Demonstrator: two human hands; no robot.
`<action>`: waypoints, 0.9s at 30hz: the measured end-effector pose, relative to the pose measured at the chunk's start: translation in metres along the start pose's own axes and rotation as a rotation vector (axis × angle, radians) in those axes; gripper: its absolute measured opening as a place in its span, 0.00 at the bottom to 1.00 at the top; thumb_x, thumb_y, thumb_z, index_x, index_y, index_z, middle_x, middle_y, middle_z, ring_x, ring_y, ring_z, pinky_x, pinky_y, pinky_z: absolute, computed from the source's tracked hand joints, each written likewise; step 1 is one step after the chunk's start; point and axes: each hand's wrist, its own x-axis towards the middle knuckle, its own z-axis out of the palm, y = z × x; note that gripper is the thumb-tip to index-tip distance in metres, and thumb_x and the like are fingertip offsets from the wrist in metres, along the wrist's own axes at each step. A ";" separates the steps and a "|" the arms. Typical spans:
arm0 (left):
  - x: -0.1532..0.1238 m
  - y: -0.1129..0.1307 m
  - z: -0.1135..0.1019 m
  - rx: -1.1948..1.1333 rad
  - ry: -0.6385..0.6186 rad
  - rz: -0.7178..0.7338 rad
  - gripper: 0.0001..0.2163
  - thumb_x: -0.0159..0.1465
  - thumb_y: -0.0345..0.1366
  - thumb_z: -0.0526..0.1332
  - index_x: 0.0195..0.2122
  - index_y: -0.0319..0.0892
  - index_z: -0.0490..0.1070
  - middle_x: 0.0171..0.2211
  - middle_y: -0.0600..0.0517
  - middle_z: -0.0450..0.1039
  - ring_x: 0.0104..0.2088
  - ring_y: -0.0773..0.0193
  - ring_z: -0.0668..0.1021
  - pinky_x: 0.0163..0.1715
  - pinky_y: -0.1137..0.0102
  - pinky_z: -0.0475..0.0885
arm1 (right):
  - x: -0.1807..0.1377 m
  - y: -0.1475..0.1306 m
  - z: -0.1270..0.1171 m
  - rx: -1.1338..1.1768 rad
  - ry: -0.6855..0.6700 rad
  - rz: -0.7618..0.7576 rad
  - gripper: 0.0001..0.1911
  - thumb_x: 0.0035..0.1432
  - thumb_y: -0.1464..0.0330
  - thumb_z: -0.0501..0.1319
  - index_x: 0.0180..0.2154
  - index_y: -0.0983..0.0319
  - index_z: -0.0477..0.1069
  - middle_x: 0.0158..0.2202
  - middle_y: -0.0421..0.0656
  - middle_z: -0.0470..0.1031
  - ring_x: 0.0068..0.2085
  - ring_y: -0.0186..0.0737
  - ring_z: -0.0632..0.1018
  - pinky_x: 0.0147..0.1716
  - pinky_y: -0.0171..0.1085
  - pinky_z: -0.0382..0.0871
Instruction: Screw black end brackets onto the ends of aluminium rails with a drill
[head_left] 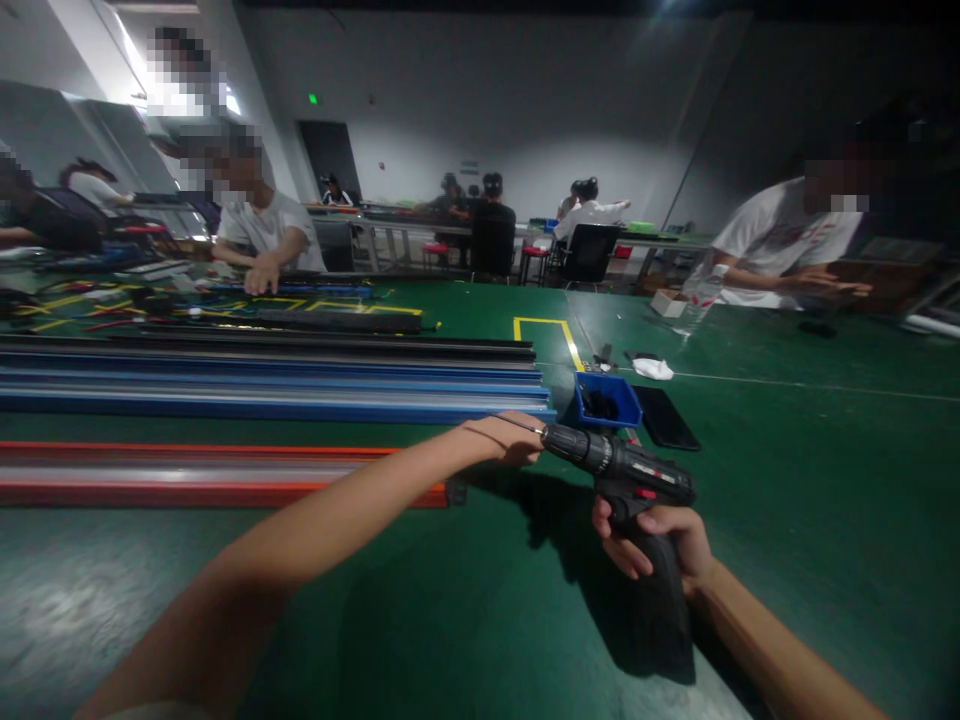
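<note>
My right hand [660, 545] is wrapped round the grip of a black cordless drill [615, 465]. Its chuck points left, and a long thin driver bit [521, 425] runs out across the view of my left hand [514, 438]. That hand is stretched forward with the fingers curled downward; what they hold, if anything, is hidden. Just beyond it sits a blue bin [609, 405] with small dark parts inside. Under my left forearm lies an orange-edged metal profile [315, 490] with a dark end piece [456, 492].
Blue profiles [300, 400] and black ones [337, 345] lie lengthwise on the green table [810, 500]. A dark tablet [666, 418], a crumpled white tissue [651, 369] and a plastic bottle [697, 305] are to the right. People stand across the table; one person's hand [262, 272] is near wires.
</note>
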 end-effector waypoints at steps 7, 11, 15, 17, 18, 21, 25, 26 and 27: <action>-0.050 -0.015 -0.058 -0.166 0.122 -0.058 0.10 0.55 0.28 0.67 0.39 0.43 0.79 0.35 0.50 0.79 0.36 0.60 0.76 0.38 0.68 0.66 | -0.001 0.009 -0.007 0.078 -0.041 0.050 0.21 0.51 0.66 0.62 0.43 0.74 0.80 0.37 0.55 0.81 0.18 0.29 0.71 0.20 0.31 0.66; -0.073 -0.023 -0.068 -0.370 0.347 -0.240 0.10 0.61 0.34 0.65 0.44 0.39 0.79 0.38 0.45 0.81 0.35 0.60 0.78 0.38 0.67 0.68 | -0.002 0.017 -0.013 0.089 -0.035 0.069 0.22 0.52 0.65 0.61 0.44 0.74 0.79 0.35 0.56 0.80 0.18 0.29 0.70 0.20 0.32 0.66; -0.096 -0.022 -0.059 -0.667 0.471 -0.412 0.12 0.65 0.39 0.62 0.46 0.37 0.76 0.42 0.40 0.81 0.33 0.63 0.81 0.31 0.70 0.71 | -0.002 0.021 -0.014 0.089 -0.026 0.073 0.22 0.53 0.65 0.60 0.44 0.74 0.79 0.36 0.56 0.79 0.17 0.28 0.67 0.19 0.32 0.65; -0.107 -0.016 -0.051 -0.794 0.490 -0.463 0.12 0.65 0.39 0.64 0.46 0.37 0.75 0.45 0.39 0.81 0.36 0.62 0.83 0.32 0.71 0.72 | -0.001 0.023 -0.014 0.093 -0.015 0.075 0.22 0.54 0.65 0.59 0.44 0.74 0.79 0.35 0.56 0.79 0.17 0.28 0.67 0.19 0.32 0.65; -0.112 -0.013 -0.047 -0.843 0.492 -0.481 0.13 0.65 0.40 0.65 0.45 0.37 0.74 0.46 0.38 0.81 0.37 0.62 0.83 0.32 0.71 0.73 | -0.001 0.023 -0.014 0.094 -0.009 0.079 0.22 0.54 0.64 0.59 0.44 0.74 0.79 0.35 0.55 0.79 0.17 0.28 0.67 0.19 0.31 0.65; -0.122 -0.004 -0.034 -0.999 0.526 -0.517 0.16 0.61 0.43 0.70 0.42 0.37 0.73 0.45 0.39 0.80 0.37 0.62 0.83 0.31 0.73 0.73 | 0.000 0.024 -0.014 0.090 0.006 0.094 0.23 0.54 0.64 0.59 0.44 0.74 0.79 0.35 0.55 0.79 0.17 0.27 0.67 0.19 0.31 0.65; -0.127 -0.003 -0.023 -1.129 0.617 -0.499 0.19 0.57 0.47 0.73 0.37 0.38 0.71 0.31 0.51 0.76 0.27 0.71 0.77 0.25 0.78 0.67 | 0.001 0.026 -0.014 0.091 0.031 0.110 0.23 0.54 0.63 0.60 0.44 0.74 0.79 0.34 0.55 0.79 0.17 0.28 0.67 0.19 0.31 0.66; -0.128 -0.003 -0.022 -1.126 0.628 -0.486 0.19 0.58 0.48 0.73 0.37 0.39 0.70 0.27 0.55 0.73 0.25 0.73 0.74 0.23 0.79 0.65 | 0.000 0.027 -0.014 0.095 0.042 0.117 0.23 0.54 0.63 0.60 0.43 0.74 0.79 0.35 0.55 0.79 0.17 0.28 0.67 0.19 0.31 0.66; -0.128 -0.003 -0.021 -1.131 0.638 -0.475 0.19 0.58 0.48 0.73 0.36 0.39 0.70 0.24 0.57 0.70 0.23 0.74 0.72 0.22 0.79 0.63 | 0.000 0.028 -0.014 0.097 0.053 0.124 0.23 0.54 0.62 0.60 0.43 0.74 0.79 0.35 0.55 0.80 0.17 0.28 0.67 0.19 0.31 0.66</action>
